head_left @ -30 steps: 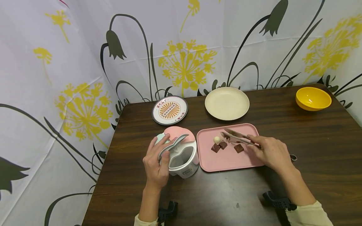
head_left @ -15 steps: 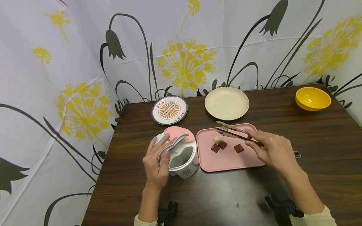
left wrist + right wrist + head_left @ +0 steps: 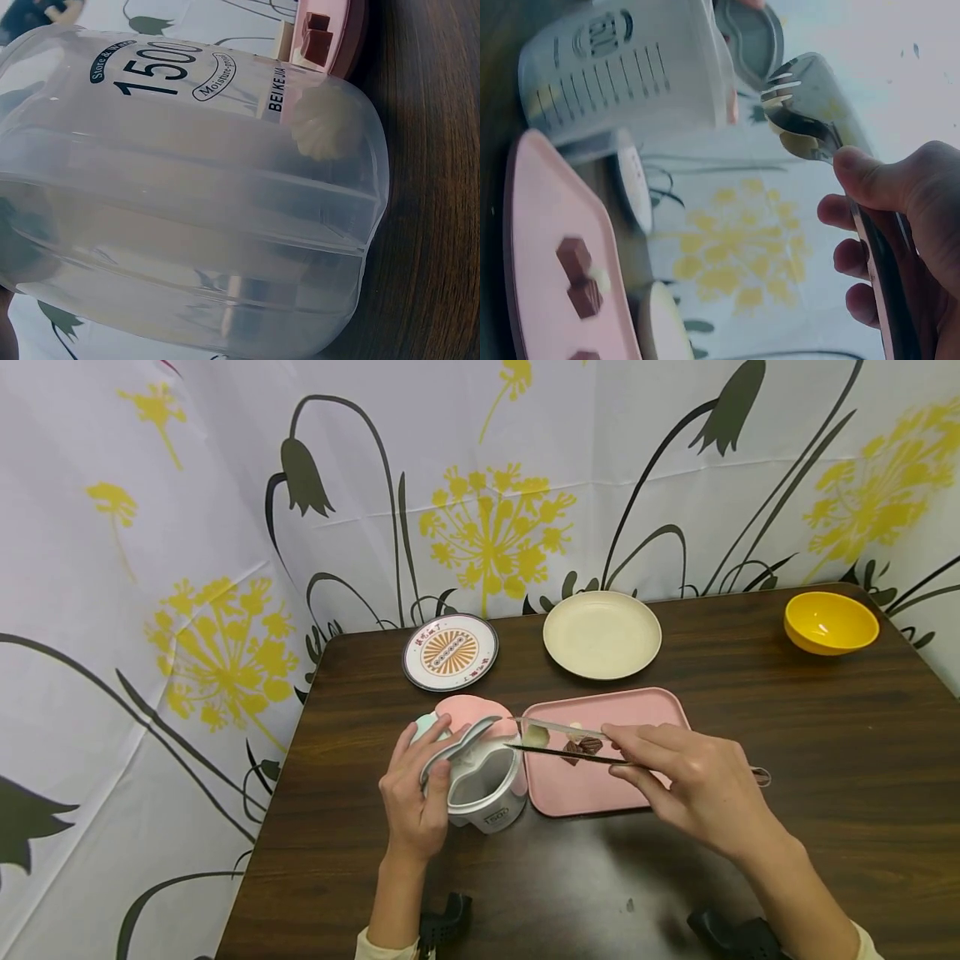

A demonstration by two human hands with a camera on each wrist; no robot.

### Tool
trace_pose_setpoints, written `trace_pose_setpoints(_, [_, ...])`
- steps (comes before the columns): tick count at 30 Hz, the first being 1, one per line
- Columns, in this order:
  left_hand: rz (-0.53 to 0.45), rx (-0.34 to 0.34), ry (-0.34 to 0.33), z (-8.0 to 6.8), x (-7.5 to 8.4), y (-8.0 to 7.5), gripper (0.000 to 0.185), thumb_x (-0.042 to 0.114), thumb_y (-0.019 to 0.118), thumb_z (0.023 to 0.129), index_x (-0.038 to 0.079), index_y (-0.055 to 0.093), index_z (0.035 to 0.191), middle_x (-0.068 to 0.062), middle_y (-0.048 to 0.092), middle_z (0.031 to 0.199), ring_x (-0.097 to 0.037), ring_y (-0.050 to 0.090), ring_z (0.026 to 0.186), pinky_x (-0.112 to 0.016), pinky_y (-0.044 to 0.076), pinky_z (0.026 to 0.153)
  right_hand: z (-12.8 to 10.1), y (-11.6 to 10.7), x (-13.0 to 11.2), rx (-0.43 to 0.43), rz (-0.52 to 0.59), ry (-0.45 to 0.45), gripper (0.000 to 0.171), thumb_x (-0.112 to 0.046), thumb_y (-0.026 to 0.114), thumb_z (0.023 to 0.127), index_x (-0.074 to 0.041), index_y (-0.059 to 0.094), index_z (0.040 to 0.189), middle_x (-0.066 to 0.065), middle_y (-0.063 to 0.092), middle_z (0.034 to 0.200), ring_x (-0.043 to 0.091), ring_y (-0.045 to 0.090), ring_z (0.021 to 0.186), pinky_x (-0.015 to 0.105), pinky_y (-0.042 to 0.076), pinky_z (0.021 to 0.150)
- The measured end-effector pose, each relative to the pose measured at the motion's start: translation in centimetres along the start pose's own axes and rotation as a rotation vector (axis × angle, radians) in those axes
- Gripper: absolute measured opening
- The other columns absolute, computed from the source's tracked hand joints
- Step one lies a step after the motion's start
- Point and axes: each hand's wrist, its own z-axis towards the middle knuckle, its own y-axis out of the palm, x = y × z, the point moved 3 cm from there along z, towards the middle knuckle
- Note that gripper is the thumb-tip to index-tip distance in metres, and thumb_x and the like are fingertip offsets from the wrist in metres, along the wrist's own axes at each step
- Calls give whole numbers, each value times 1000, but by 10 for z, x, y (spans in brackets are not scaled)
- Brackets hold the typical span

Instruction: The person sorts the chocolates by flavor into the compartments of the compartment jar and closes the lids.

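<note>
A dark wooden table [image 3: 825,760] carries a patterned plate [image 3: 450,652] and cream plate [image 3: 602,634] near its far edge, a yellow bowl [image 3: 830,622] at the far right corner, and a pink tray [image 3: 592,781] beside a clear container [image 3: 483,785] mid-table.

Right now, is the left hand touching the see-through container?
Touching. The head view shows the left hand wrapped around the side of the clear container, fingers against its flip lid.

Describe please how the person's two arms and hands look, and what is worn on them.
Both hands, the left hand and the right hand, are bare, without gloves or rings that can be seen. The forearms are bare too, with pale yellow sleeves pushed up towards the elbows. A black wrist mount sits under each forearm.
</note>
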Motion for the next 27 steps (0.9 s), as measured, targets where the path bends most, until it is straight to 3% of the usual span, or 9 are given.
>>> trace_pose_setpoints(7, [-4,0,5,0,0,0,36,25,47,101,2,74,106,-12,73,106,-32,65,111,-55,33,107,4,11,-17,-78,77,-30,39,-40,53,100,-15,69,125,-4,72,109,10,68,81,30,52,60])
trace_pose_setpoints(12, [-6,3,10,0,0,0,37,26,46,101,1,73,105,-12,73,105,-33,65,111,-57,34,106,4,19,-22,-125,95,-40,37,-38,56,99,-14,69,124,-4,72,111,15,70,93,37,55,73])
trace_pose_setpoints(27, [7,14,20,0,-1,0,38,27,46,101,2,74,105,-13,73,105,-33,66,110,-54,34,107,-1,29,-24,-238,45,29,45,-31,73,87,-20,65,131,-7,69,116,12,68,94,35,53,66])
